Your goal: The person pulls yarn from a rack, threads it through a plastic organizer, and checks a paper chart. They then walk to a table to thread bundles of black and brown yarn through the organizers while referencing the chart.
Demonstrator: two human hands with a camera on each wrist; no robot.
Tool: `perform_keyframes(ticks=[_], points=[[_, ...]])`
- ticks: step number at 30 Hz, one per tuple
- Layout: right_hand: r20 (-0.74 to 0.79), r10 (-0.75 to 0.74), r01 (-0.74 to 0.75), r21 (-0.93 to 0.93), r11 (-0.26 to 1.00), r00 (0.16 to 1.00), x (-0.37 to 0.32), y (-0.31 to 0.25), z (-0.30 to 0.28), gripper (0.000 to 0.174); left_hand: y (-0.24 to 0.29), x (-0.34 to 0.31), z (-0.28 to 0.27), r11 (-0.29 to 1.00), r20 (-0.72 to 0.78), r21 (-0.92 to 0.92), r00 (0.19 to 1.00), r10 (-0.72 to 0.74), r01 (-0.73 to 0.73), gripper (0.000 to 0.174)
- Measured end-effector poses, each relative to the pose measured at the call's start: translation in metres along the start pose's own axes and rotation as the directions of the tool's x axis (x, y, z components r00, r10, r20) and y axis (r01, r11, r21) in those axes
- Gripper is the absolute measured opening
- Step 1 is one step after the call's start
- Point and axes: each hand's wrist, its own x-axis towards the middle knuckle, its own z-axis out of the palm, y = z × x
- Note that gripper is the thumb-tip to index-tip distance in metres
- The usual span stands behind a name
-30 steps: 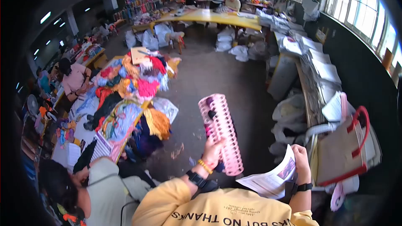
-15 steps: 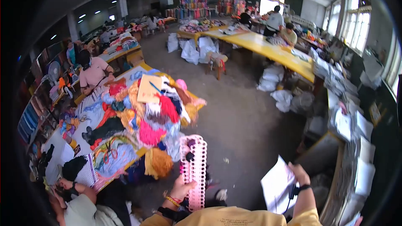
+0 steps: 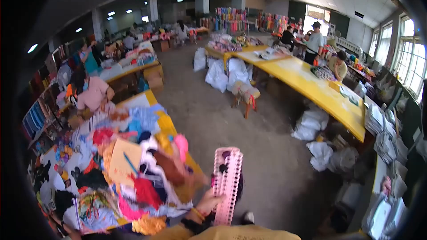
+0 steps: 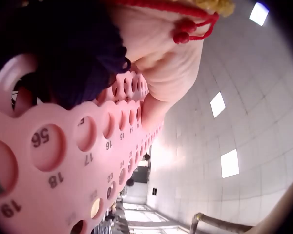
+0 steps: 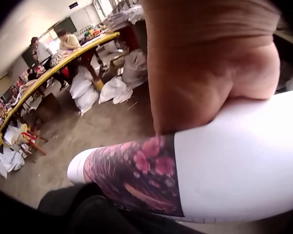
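Pink plastic board with numbered round holes: in the head view I see it raised above the floor, just beside the yellow-edged bench with its heap of multicoloured yarn. My left hand is closed round the board's side, thumb across the front. From the left wrist, I see dark navy yarn against the board, near that hand. On the right wrist view, my right hand grips the upper edge of a white paper sheet with a pink floral print; its fingertips are hidden.
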Motion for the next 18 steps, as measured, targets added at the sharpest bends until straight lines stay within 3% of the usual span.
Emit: perform_keyframes(ticks=[2, 3, 5, 7, 8, 10, 11, 12, 13, 14, 15, 16, 17, 18], points=[[0.003, 0.007, -0.007, -0.004, 1.000, 1.000, 0.067, -0.048, -0.071, 0.049, 0.024, 0.058, -0.008, 0.999, -0.039, -0.042, 0.999, 0.020, -0.022, 0.036], [-0.003, 0.024, -0.024, -0.015, 1.000, 1.000, 0.103, -0.074, -0.112, 0.048, 0.037, 0.082, -0.008, 0.996, -0.106, -0.072, 0.993, -0.057, 0.050, 0.035], [-0.021, 0.000, -0.001, -0.076, 0.997, 1.000, 0.173, -0.128, -0.200, 0.046, 0.059, 0.127, -0.028, 0.973, -0.217, 0.128, 0.963, -0.159, 0.190, 0.032], [0.054, -0.313, 0.318, -0.159, 0.935, 0.948, 0.246, -0.194, -0.284, 0.056, 0.082, 0.170, -0.026, 0.999, -0.314, -0.040, 0.949, 0.013, -0.027, 0.032], [0.101, -0.458, 0.469, -0.188, 0.863, 0.883, 0.289, -0.240, -0.325, 0.062, 0.081, 0.187, -0.047, 0.998, -0.338, -0.017, 0.939, -0.066, 0.064, 0.032], [0.098, -0.256, 0.266, -0.109, 0.958, 0.962, 0.322, -0.356, -0.400, 0.064, 0.067, 0.232, -0.082, 0.998, -0.450, -0.047, 0.893, 0.005, -0.029, 0.035], [0.079, -0.297, 0.304, -0.100, 0.948, 0.952, 0.319, -0.411, -0.429, 0.061, 0.060, 0.258, -0.101, 0.992, -0.496, -0.094, 0.868, 0.032, -0.090, 0.036], [0.176, -0.567, 0.584, -0.063, 0.809, 0.805, 0.317, -0.453, -0.455, 0.054, 0.073, 0.288, -0.103, 0.987, -0.531, -0.101, 0.846, 0.052, -0.124, 0.031], [0.218, -0.523, 0.515, 0.097, 0.852, 0.824, 0.312, -0.504, -0.478, 0.043, 0.094, 0.315, -0.098, 0.983, -0.559, -0.103, 0.826, 0.070, -0.154, 0.026], [0.287, -0.496, 0.446, 0.222, 0.867, 0.820, 0.399, -0.531, -0.456, 0.036, 0.117, 0.352, -0.104, 0.976, -0.577, -0.102, 0.811, 0.101, -0.194, 0.021], [0.300, -0.570, 0.453, 0.377, 0.808, 0.765, 0.391, -0.551, -0.470, 0.031, 0.134, 0.396, -0.125, 0.980, -0.512, -0.119, 0.856, 0.078, -0.161, 0.026], [0.251, -0.456, 0.395, 0.259, 0.882, 0.854, 0.368, -0.580, -0.490, 0.029, 0.143, 0.431, -0.142, 0.980, -0.452, -0.158, 0.892, 0.036, -0.120, 0.031], [0.290, -0.585, 0.464, 0.390, 0.795, 0.758, 0.470, -0.580, -0.454, 0.029, 0.152, 0.470, -0.152, 0.978, -0.391, -0.190, 0.920, 0.003, -0.084, 0.036], [0.377, -0.491, 0.468, 0.158, 0.870, 0.785, 0.438, -0.611, -0.493, 0.034, 0.169, 0.510, -0.160, 0.978, -0.428, -0.153, 0.902, 0.067, -0.145, 0.039]])
